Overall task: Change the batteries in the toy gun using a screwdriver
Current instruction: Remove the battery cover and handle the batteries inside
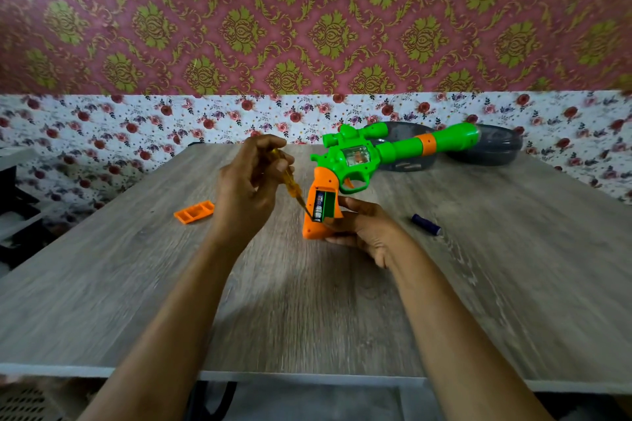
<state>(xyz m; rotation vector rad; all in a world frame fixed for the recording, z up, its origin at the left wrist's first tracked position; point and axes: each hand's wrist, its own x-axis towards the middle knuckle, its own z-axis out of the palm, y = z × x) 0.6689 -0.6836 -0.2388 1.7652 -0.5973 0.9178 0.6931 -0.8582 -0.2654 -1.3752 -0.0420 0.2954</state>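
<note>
A green toy gun [383,150] with an orange grip lies tilted over the wooden table [136,284]. My right hand [362,229] grips the orange handle from below. The battery compartment [321,205] in the grip is uncovered, with one battery showing inside. My left hand [249,188] holds a yellow screwdriver [290,184], its tip touching the lower edge of the compartment. The orange battery cover [194,212] lies on the table to the left. A loose dark blue battery [425,224] lies on the table to the right.
Two dark grey bowl-like items [489,147] sit behind the gun near the table's far edge. A floral cloth covers the wall base beyond. Dark shelving [13,202] stands off the left side of the table.
</note>
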